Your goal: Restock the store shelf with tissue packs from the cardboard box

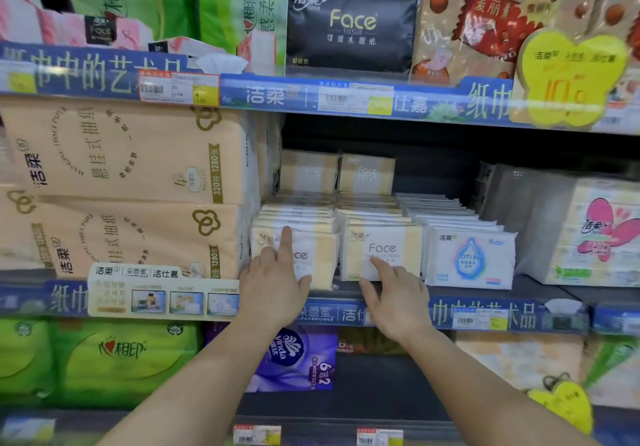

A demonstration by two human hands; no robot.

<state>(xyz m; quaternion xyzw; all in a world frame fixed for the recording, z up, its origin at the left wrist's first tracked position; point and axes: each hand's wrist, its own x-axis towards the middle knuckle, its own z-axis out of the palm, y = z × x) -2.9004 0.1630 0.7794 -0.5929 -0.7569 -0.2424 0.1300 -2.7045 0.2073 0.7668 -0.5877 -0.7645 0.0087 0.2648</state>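
Left hand (277, 286) pressed flat on cream plastic pack (318, 255), finger extended, right hand (398, 293) spread against neighbouring soft rectangular pack (384, 244), nothing gripped, both on middle shelf (540, 289)

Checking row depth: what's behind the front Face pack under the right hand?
Behind the front Face pack, touched by the right hand, more pack tops recede in a row; farther back two packs sit higher. The row's lower parts are hidden.
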